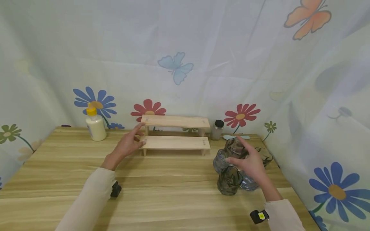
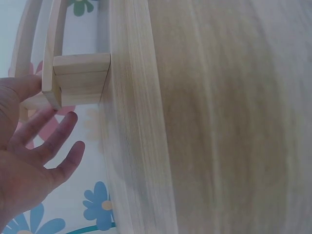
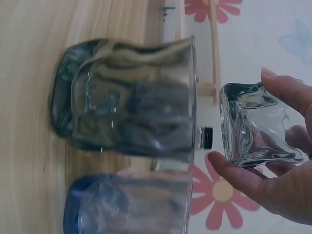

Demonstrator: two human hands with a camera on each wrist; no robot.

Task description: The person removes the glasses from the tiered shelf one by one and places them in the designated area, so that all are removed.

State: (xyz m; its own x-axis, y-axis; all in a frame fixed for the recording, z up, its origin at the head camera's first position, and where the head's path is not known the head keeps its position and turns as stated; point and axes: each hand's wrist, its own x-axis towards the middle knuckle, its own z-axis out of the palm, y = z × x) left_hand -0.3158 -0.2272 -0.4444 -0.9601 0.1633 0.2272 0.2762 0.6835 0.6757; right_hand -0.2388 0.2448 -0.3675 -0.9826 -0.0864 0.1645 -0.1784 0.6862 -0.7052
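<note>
A two-tier wooden shelf stands at the back of the table. My left hand touches its left end with spread fingers; in the left wrist view the thumb lies against the lower board. At the right, my right hand grips a wavy grey glass tumbler by its sides, raised above other tumblers. Below it are a smoky tumbler, a bluish tumbler, another bluish tumbler and a smoky one partly behind the hand.
A small black-capped jar stands right of the shelf, beside a pale blue flat utensil. On the far left is a cream bottle with a yellow cap. A flower-printed curtain hangs behind and beside the wooden table.
</note>
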